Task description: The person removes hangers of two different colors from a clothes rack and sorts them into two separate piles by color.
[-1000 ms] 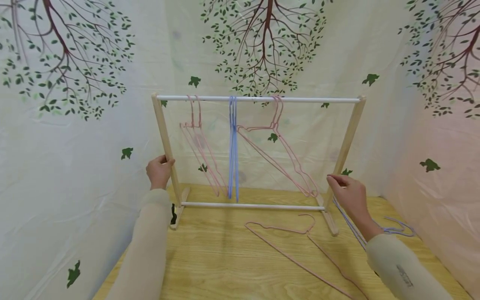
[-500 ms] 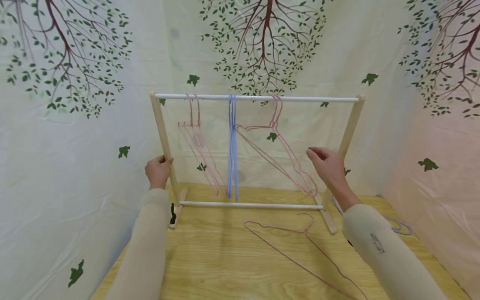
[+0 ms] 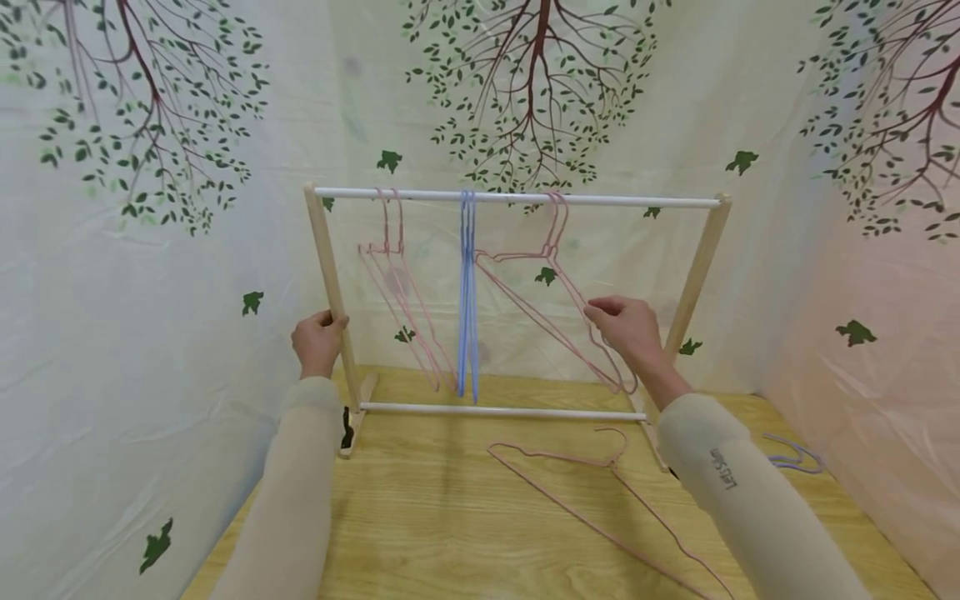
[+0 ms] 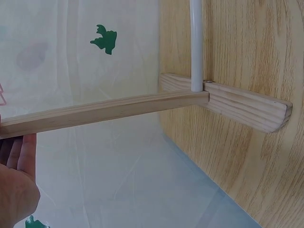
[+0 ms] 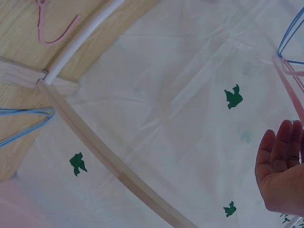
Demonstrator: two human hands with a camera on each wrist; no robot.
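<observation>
My left hand [image 3: 318, 343] grips the left wooden upright [image 4: 114, 109] of a small clothes rack, low on its length. In the head view, the fingertips of my right hand [image 3: 626, 327] overlap the sloping side of a pink hanger [image 3: 517, 304]; I cannot tell whether they pinch it. This is one of a pair of pink hangers right of the middle of the rack's white top rail [image 3: 645, 201]. Several blue hangers [image 3: 467, 333] hang close together at mid-rail. Farther left hang more pink hangers [image 3: 401, 275], turned at an angle.
Another pink hanger [image 3: 555, 496] lies flat on the wooden table [image 3: 420, 517] in front of the rack. Blue hangers [image 5: 28, 121] lie to the right of the rack, mostly behind my right forearm in the head view. A lower white rail [image 3: 502, 411] joins the rack's feet.
My right hand has moved left and up from near the right upright to the pair of pink hangers. The left hand stays on its upright, and the hangers hang as before.
</observation>
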